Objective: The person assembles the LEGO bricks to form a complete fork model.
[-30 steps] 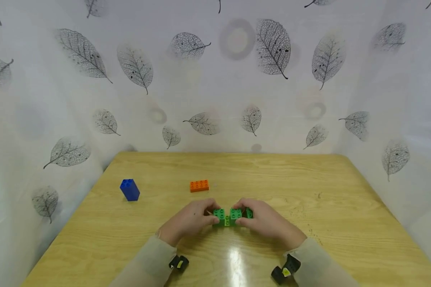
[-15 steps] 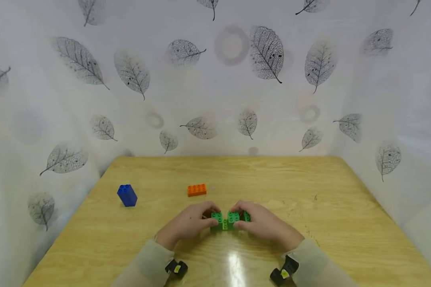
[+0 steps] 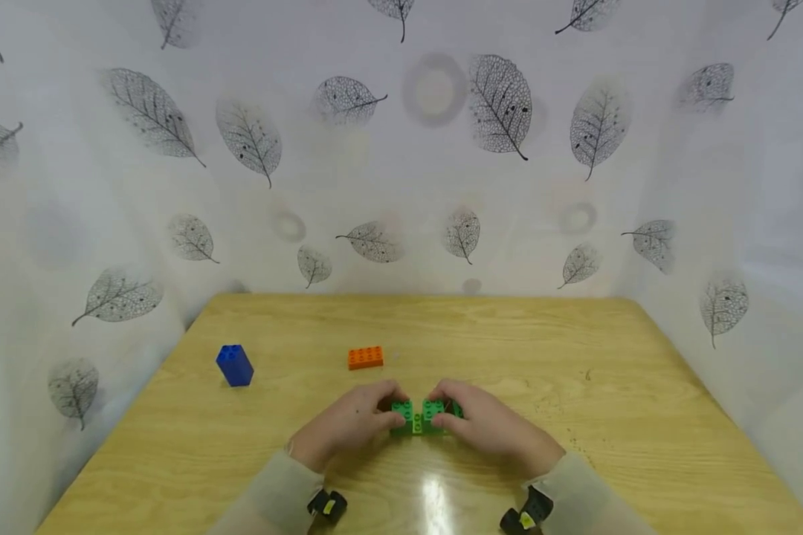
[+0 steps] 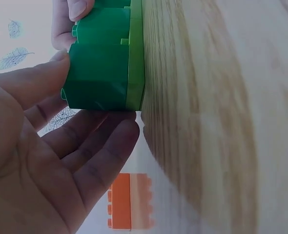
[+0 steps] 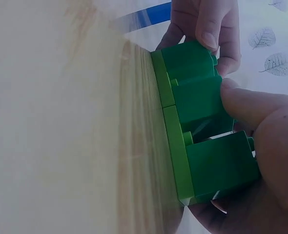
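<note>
A row of light green bricks (image 5: 175, 146) lies flat on the table, with three dark green bricks standing on it. My left hand (image 3: 348, 422) pinches the left dark green brick (image 4: 97, 75) between thumb and fingers. Thumb and fingers of my right hand (image 3: 488, 420) grip the middle dark green brick (image 5: 202, 103). Partly covered by that hand in the head view, the right dark green brick (image 5: 222, 165) stands past a narrow gap. Light green studs show between the left and middle bricks.
An orange brick (image 3: 365, 358) lies flat beyond the hands on the wooden table (image 3: 542, 349). Farther left a tall blue brick (image 3: 236, 365) stands upright. A leaf-patterned curtain (image 3: 401, 186) borders the table's back and sides.
The head view has tilted slightly upward, so the scene sits a little lower. Both hands keep their grips on the dark green bricks, with hardly any visible movement.
</note>
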`<state>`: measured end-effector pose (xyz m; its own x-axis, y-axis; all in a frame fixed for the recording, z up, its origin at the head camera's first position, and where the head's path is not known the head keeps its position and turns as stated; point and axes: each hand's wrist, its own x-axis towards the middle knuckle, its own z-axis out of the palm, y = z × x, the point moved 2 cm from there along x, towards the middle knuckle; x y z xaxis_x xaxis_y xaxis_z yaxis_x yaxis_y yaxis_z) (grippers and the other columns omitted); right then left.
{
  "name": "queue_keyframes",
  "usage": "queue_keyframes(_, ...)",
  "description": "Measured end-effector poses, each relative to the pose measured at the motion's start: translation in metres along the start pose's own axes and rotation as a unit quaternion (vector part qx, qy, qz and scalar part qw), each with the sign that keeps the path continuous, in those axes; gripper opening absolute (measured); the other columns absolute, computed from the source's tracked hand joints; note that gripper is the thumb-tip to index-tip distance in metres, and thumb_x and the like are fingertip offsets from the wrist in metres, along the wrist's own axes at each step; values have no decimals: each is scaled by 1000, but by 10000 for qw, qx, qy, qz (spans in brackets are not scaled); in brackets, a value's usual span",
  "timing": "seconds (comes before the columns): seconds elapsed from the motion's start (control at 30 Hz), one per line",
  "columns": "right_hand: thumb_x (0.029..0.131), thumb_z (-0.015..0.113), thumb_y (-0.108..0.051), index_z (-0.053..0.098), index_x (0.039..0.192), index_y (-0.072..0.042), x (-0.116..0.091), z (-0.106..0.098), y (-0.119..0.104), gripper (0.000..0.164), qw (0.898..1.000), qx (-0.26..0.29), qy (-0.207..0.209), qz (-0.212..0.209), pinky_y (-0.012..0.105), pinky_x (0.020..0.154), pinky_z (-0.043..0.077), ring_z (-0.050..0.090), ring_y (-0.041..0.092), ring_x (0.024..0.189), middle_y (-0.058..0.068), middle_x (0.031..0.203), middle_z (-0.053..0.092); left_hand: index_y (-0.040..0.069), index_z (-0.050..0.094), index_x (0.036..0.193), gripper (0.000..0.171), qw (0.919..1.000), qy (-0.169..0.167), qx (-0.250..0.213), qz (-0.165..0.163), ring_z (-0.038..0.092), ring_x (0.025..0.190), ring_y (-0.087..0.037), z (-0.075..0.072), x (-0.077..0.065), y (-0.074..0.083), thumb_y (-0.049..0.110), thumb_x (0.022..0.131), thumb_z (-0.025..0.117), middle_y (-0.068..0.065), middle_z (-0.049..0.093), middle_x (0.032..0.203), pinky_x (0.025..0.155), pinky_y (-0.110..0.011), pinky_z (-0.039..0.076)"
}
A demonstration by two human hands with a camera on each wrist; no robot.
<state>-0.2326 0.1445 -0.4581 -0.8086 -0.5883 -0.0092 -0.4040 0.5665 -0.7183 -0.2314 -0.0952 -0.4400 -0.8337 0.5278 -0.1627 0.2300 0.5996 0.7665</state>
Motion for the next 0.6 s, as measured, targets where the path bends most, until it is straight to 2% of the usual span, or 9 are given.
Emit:
queue_keyframes(0.3, 100, 63, -42, 61, 124, -27, -2, -2, 1, 29, 10000, -19, 63, 53, 37, 87, 50, 58, 9, 98, -15, 107, 61, 28, 64, 114, 16, 9999, 61, -52, 76, 60, 93, -10, 2, 0, -1, 31, 99, 67, 14, 64, 102, 85, -37, 51)
queue_keyframes(0.5, 99, 62, -46, 62, 130, -24, -2, 0, 1, 37, 9999, -61, 50, 73, 42, 96, 48, 57, 11, 110, -13, 121, 60, 28, 64, 117, 21, 9997, 96, -146, 174, 60, 96, -9, 1, -2, -8, 36, 98, 67, 14, 64, 103, 88, -38, 51)
queue_keyframes(0.6, 99, 62, -46, 62, 129, -24, -1, 0, 0, 37, 9999, -51, 35, 130, 43, 96, 48, 57, 11, 111, -13, 122, 60, 29, 64, 116, 22, 9996, 68, -179, 192, 60, 97, -8, -1, -2, -12, 38, 97, 68, 14, 64, 104, 88, -38, 51)
